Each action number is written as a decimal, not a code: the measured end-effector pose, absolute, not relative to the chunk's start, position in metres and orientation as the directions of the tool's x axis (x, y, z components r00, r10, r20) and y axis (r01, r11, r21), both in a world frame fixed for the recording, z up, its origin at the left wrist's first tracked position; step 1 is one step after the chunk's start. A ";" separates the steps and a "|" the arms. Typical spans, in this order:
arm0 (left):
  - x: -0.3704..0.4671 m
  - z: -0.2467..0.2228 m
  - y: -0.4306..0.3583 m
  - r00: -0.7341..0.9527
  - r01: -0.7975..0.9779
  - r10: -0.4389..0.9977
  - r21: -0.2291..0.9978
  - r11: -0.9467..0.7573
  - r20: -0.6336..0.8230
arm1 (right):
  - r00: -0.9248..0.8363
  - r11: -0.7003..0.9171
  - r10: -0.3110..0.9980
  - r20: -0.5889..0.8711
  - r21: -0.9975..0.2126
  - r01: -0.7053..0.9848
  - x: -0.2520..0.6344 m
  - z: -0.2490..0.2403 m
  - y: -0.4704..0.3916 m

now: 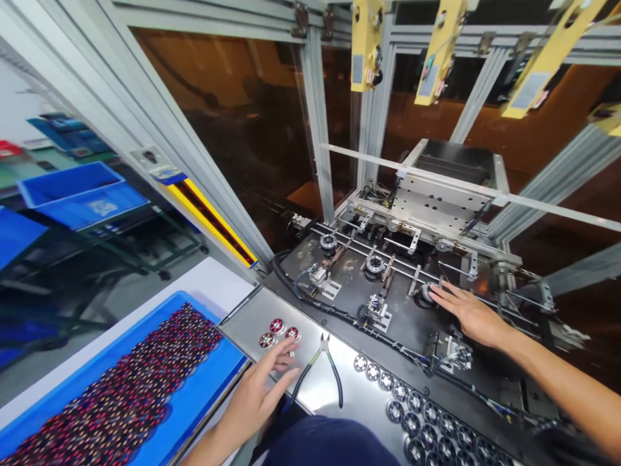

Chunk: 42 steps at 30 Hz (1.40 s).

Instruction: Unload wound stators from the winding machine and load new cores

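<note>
My right hand [468, 314] reaches over the machine bed, its spread fingertips at a round part [428, 294] in the right-hand station. Two more round parts sit in the stations to its left, one in the middle [374, 264] and one farther left [328, 243]. Low at the front, my left hand [259, 391] is over the edge of the metal plate [310, 388], fingers apart and nothing seen in them. Small red-and-silver discs [277, 325] lie just beyond its fingertips. Pliers with dark handles [324, 356] rest beside it, jaws pointing away.
A blue tray [218, 369] full of red and black discs stands at left. Rows of silver-and-black rings [412, 421] cover the plate's right part. Cables [339, 314] and small brackets line the machine bed. A yellow sensor bar [213, 223] is on the frame; yellow units [366, 45] hang above.
</note>
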<state>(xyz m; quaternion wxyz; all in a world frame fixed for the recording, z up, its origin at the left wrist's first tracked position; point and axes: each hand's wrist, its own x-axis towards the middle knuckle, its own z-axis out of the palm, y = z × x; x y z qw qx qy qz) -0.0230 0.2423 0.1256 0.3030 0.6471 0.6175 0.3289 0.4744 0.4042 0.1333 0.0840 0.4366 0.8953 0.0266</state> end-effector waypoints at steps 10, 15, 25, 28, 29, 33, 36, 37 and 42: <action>-0.027 0.126 0.246 0.003 0.602 1.000 0.799 0.001 -0.003 | -0.697 0.693 0.716 -0.042 0.161 0.703 0.476 0.126 0.412; -0.037 0.129 0.249 0.008 0.614 1.000 0.789 -0.020 0.019 | -0.743 0.724 0.669 0.010 0.213 0.656 0.431 0.141 0.437; -0.050 0.118 0.240 -0.116 0.582 0.993 0.811 0.054 0.018 | -0.812 0.804 0.583 -0.027 0.165 0.572 0.331 0.119 0.508; -0.060 0.112 0.240 -0.169 0.587 0.985 0.805 0.079 0.026 | -0.805 0.797 0.592 -0.035 0.171 0.579 0.330 0.111 0.508; -0.064 0.114 0.245 -0.167 0.605 0.984 0.794 0.059 0.054 | -0.803 0.795 0.595 -0.036 0.173 0.581 0.329 0.111 0.507; -0.079 0.140 0.312 -0.044 0.788 0.942 0.591 -0.171 0.331 | -0.796 0.784 0.605 -0.012 0.185 0.593 0.318 0.128 0.506; -0.080 0.163 0.400 0.091 0.810 0.930 0.516 -0.278 0.357 | -0.761 0.738 0.645 0.075 0.199 0.645 0.310 0.163 0.496; -0.078 0.166 0.430 0.165 0.809 0.927 0.492 -0.323 0.337 | -0.749 0.723 0.655 0.104 0.203 0.661 0.310 0.176 0.487; -0.049 0.151 0.530 0.450 0.778 0.880 0.417 -0.470 0.153 | -0.772 0.753 0.629 0.088 0.178 0.634 0.351 0.212 0.386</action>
